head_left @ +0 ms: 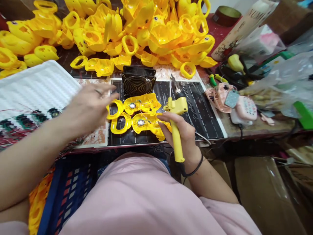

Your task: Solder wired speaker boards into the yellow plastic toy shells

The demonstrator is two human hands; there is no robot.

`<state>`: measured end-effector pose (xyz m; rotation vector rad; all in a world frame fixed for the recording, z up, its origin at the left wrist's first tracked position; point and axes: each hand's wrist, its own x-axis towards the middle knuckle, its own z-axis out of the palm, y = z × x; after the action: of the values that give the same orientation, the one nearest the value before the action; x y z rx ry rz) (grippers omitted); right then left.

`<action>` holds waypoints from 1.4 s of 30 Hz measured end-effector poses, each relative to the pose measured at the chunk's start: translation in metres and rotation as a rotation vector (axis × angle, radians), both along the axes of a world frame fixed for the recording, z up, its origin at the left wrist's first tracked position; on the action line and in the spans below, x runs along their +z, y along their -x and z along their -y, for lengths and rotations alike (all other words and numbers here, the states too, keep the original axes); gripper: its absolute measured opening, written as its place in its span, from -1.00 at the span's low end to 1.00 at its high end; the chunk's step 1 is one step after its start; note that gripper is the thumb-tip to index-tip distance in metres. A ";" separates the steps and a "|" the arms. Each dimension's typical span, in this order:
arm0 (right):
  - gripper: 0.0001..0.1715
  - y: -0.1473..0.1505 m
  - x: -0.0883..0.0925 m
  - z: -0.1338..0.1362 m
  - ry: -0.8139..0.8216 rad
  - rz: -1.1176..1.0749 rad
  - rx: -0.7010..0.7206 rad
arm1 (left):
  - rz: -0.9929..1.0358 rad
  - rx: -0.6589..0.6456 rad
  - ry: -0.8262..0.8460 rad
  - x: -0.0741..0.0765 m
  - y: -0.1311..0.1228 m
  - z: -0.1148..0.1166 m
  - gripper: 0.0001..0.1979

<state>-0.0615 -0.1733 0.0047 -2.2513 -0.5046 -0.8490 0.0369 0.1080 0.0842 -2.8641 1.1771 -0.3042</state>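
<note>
1. Yellow plastic shell halves with wiring (pixel 146 127) lie between left hand (pixel 89 106) and right hand (pixel 187 133).
2. Right hand grasps a yellow gun-shaped soldering tool (pixel 178 145).
3. Left hand is blurred; I cannot tell its grip.

— What stands behind the opened yellow plastic shells (pixel 149 118)?
— The square black fan (pixel 138 84), then the heaped yellow plastic duck parts (pixel 160 32).
— And the white ribbed foam tray (pixel 39 81)?
— Left of the fan, on the desk (pixel 234 129).

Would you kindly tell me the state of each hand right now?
Left hand: open, slightly blurred, nothing visibly held.
Right hand: closed, holding the yellow soldering gun.
</note>
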 end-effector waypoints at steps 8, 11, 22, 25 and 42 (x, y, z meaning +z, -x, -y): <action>-0.49 0.011 -0.034 0.017 -0.090 -0.085 -0.165 | -0.281 -0.320 -0.085 -0.070 0.020 0.094 -0.11; -0.55 0.014 -0.047 0.016 -0.107 -0.127 -0.185 | -0.241 -0.281 -0.051 -0.085 0.030 0.099 -0.36; -0.52 0.041 -0.009 0.028 -0.168 -0.198 -0.135 | -0.402 -0.157 0.053 -0.058 0.057 0.106 -0.18; -0.54 0.050 -0.002 0.030 -0.182 -0.233 -0.114 | -0.388 -0.220 0.058 -0.056 0.062 0.107 -0.19; -0.50 0.057 -0.011 0.036 -0.527 -0.247 0.027 | -0.506 -0.293 0.219 -0.063 0.076 0.105 -0.30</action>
<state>-0.1180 -0.2095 -0.0059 -1.8206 -0.1679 -0.5914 -0.0388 0.0029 0.0213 -3.0486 1.7488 0.3343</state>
